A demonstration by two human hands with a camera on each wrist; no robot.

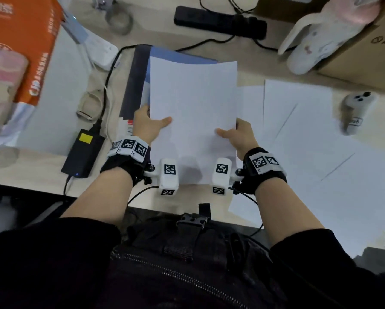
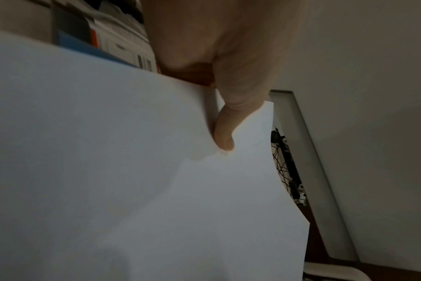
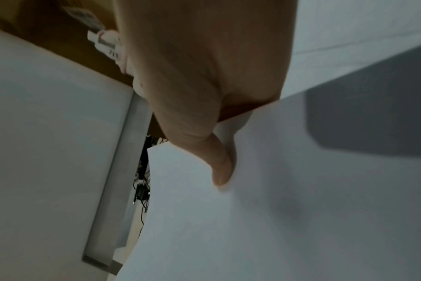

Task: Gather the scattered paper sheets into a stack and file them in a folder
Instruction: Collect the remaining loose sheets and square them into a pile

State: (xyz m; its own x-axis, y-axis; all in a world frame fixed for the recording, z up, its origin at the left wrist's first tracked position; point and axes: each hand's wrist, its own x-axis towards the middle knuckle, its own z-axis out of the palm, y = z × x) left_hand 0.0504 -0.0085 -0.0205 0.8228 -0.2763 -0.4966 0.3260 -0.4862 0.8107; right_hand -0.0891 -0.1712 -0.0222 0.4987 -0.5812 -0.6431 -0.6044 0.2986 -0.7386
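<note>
Crowding folder [image 1: 140, 70]: cables [image 1: 111, 70], perhaps charger [image 1: 84, 152].

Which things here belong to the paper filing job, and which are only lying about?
Job:
held paper, in left hand and right hand
loose sheets
blue folder

Lying about:
orange box
power strip
charger
slipper
controller

Bare table [image 1: 42, 157] lies open left of the black adapter [image 1: 83, 152]. Its cable [image 1: 111, 70] runs beside the folder [image 1: 133, 85], hemming that edge. Loose sheets [image 1: 310, 134] cover the right side; a white controller [image 1: 354, 112] stands past them. A power strip [image 1: 218, 23] and cardboard box [image 1: 361, 52] block the far edge.
</note>
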